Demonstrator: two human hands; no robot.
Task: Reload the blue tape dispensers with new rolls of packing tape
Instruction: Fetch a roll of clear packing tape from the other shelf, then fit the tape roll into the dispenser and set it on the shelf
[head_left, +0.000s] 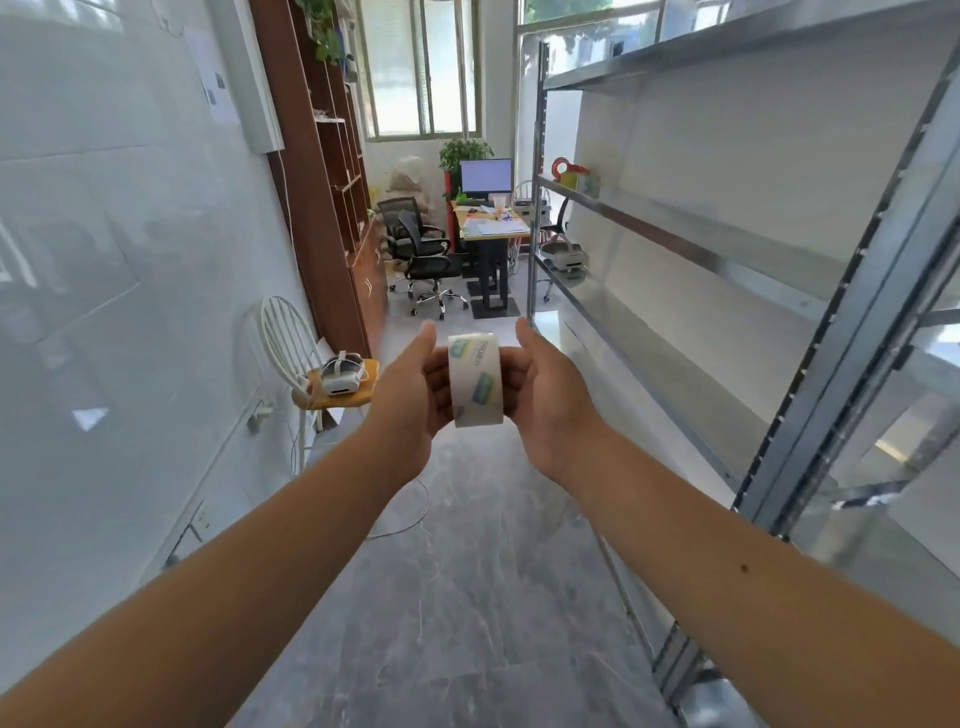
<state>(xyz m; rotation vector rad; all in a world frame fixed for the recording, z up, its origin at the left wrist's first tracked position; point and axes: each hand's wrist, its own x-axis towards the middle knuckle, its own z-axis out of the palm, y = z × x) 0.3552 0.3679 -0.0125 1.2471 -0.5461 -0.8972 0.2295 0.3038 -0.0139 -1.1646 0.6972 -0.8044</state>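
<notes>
Bright daylight pours from the windows (418, 67) at top centre, washing them out. Pale glare covers the glossy wall (104, 234) at left. Wide-angle bending curves the frame edges; everything looks slightly soft.

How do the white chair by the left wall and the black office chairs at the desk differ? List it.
The white chair has a thin wire spoke back and fixed legs; the black office chairs have solid dark backs and wheeled star bases.
The white chair stands near, against the left wall; the black office chairs stand far off by the desk.
The white chair's seat carries a white headset; nothing shows on the black office chairs' seats.
Both stand upright with nobody seated.
</notes>
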